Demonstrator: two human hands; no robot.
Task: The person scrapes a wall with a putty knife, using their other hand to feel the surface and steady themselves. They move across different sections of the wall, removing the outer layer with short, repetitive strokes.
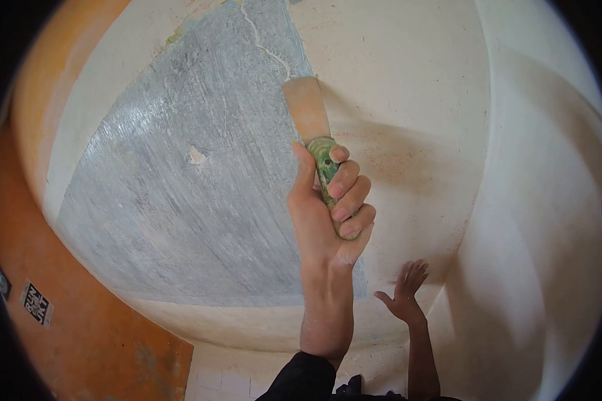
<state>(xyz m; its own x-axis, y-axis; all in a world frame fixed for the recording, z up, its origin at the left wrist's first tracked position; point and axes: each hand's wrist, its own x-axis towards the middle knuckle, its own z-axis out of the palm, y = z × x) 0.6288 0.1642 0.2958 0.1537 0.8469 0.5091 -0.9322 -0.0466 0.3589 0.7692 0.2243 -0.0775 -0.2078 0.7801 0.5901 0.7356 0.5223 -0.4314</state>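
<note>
My left hand (pixel 331 207) is wrapped round the green, worn handle of a putty knife (pixel 308 110), palm side toward me and thumb along the handle's left. The wide blade points up and lies at or very near the right edge of a grey patch (pixel 180 200) on the pale wall (pixel 401 60). Above the blade tip, a thin, wavy whitish line (pixel 267 50) runs up the patch. Lower right, my right hand (pixel 408 291) is spread against the wall with its fingers apart, holding nothing.
A small pale chipped spot (pixel 196 156) marks the grey patch. An orange wall (pixel 93 321) at lower left carries a black-and-white sticker (pixel 36 303). Another pale wall (pixel 535 200) meets this one at a corner on the right. Whitish tiles (pixel 224 381) show at the bottom.
</note>
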